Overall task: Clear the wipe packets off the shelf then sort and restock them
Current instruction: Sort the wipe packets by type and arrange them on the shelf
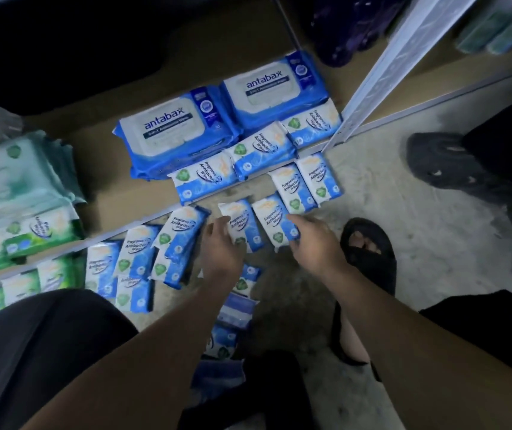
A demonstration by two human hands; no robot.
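Two large blue antabax wipe packs (174, 131) lie on the brown bottom shelf (109, 187), with small blue antibacterial packets (205, 178) in a row at its front edge. More small blue packets lie on the floor in front. My left hand (222, 243) grips one of them (242, 223). My right hand (313, 240) grips the neighbouring packet (271, 220). Several more blue packets (137, 259) lie in a loose pile to the left, and others under my forearms are partly hidden.
Green wipe packs (16, 193) fill the shelf's left side and the floor before it. A white shelf upright (382, 79) slants at the right. My sandalled foot (369, 246) stands on the concrete floor, and another person's dark shoe (444, 166) is at the right.
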